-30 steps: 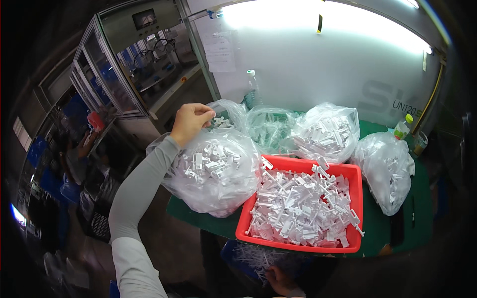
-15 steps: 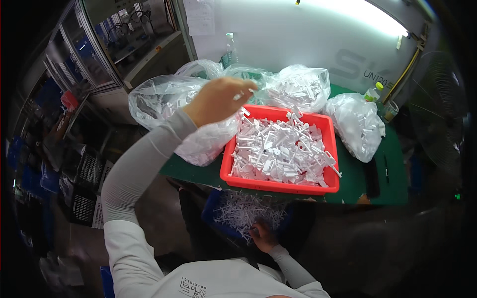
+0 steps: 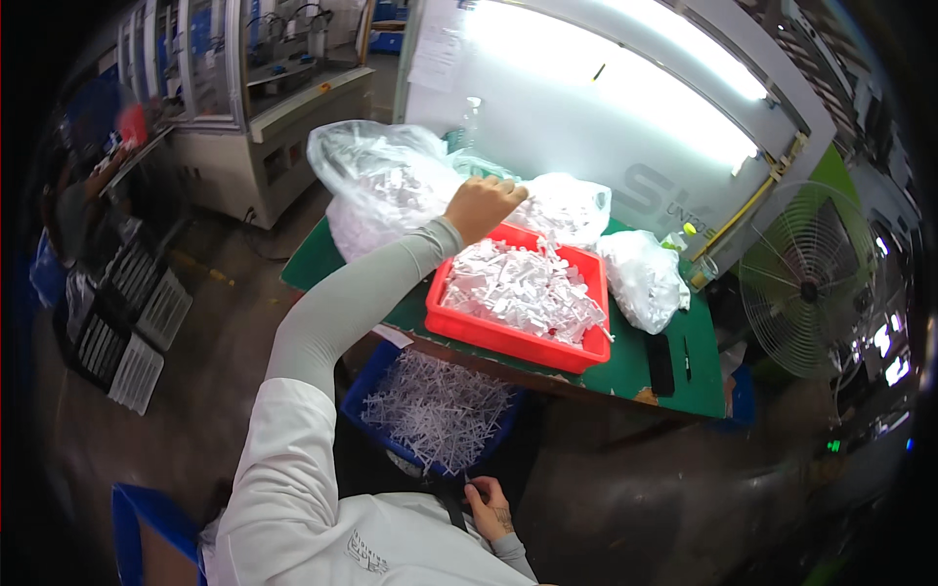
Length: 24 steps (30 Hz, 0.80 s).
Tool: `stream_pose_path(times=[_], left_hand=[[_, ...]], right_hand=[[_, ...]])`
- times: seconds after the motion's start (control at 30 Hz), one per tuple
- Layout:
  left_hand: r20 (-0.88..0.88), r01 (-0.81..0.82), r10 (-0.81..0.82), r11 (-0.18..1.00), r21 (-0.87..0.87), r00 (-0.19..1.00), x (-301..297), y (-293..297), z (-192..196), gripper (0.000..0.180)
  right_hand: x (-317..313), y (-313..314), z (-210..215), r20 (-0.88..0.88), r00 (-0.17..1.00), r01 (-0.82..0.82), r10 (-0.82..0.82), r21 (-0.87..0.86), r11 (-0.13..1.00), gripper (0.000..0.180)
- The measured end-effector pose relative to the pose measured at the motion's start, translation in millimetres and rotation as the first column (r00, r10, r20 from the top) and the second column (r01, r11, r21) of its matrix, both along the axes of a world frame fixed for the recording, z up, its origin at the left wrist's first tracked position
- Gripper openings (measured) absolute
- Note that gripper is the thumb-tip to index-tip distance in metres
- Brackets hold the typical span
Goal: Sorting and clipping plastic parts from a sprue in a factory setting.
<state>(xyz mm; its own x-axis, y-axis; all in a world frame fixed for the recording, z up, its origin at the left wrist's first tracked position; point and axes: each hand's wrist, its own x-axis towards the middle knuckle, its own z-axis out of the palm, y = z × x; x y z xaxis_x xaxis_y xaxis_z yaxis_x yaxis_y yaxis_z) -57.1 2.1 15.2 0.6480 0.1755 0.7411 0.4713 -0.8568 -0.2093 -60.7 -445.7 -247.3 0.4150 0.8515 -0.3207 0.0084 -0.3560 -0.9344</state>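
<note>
Since half a second ago, we see that the right hand [image 3: 489, 506] has drawn back from the sticks toward the body, and the left hand [image 3: 486, 208] has shifted a little to the right, while our whole view has also turned. The left arm is stretched forward, and its hand is raised at the far left corner of the red tray [image 3: 498, 342], near the large clear bag [image 3: 381, 184]. We see its fingers bent and drawn near to each other, not spread; its thumb is hidden from us, so we cannot tell if a piece is pinched there.

The right hand is low, close to the body, just beside the near edge of the blue bin [image 3: 358, 389]. Its fingers are half bent, with the thumb near the forefinger; we cannot tell whether they touch each other or hold some small thing.

The white plastic parts [image 3: 513, 288] are heaped in the red tray, which stands on the green table [image 3: 625, 366]. The thin white sticks [image 3: 440, 405] lie in a loose pile in the blue bin, below the table's near edge. Behind the tray we find a second bag [image 3: 575, 205] with white pieces, and to its right a third bag [image 3: 640, 281], near a flat black object [image 3: 661, 364] and a pen [image 3: 687, 358]
</note>
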Motion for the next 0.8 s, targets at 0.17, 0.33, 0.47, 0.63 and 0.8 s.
stream_pose_path(times=[0.17,0.33,0.47,0.63,0.8], left_hand=[[0.375,0.373,-0.228,0.846,-0.38,0.899,-39.6,-111.2,-20.3,0.015],[0.265,0.258,-0.155,0.873,-0.415,0.952,-106.3,-238.4,-101.1,0.017],[0.335,0.291,-0.024,0.554,-0.78,0.942,-129.7,-303.1,-160.2,0.028],[0.272,0.277,0.059,-0.104,-0.955,0.961,-173.1,-340.3,-161.2,0.049],[0.408,0.517,0.381,-0.801,-0.303,0.83,-187.6,-333.9,-201.2,0.038]], right_hand=[[16.4,8.4,32.6,-0.184,0.976,0.137,-0.118,0.096,0.986,0.031],[10.4,56.4,89.6,-0.304,0.946,0.258,-0.11,0.504,0.824,0.035],[7.1,88.9,96.2,-0.208,0.975,0.174,-0.074,0.516,0.839,0.036],[-0.2,81.0,82.4,-0.327,0.944,0.077,0.036,0.326,0.942,0.037],[-3.0,58.0,78.1,-0.215,0.969,-0.083,0.12,0.173,0.981,0.042]])
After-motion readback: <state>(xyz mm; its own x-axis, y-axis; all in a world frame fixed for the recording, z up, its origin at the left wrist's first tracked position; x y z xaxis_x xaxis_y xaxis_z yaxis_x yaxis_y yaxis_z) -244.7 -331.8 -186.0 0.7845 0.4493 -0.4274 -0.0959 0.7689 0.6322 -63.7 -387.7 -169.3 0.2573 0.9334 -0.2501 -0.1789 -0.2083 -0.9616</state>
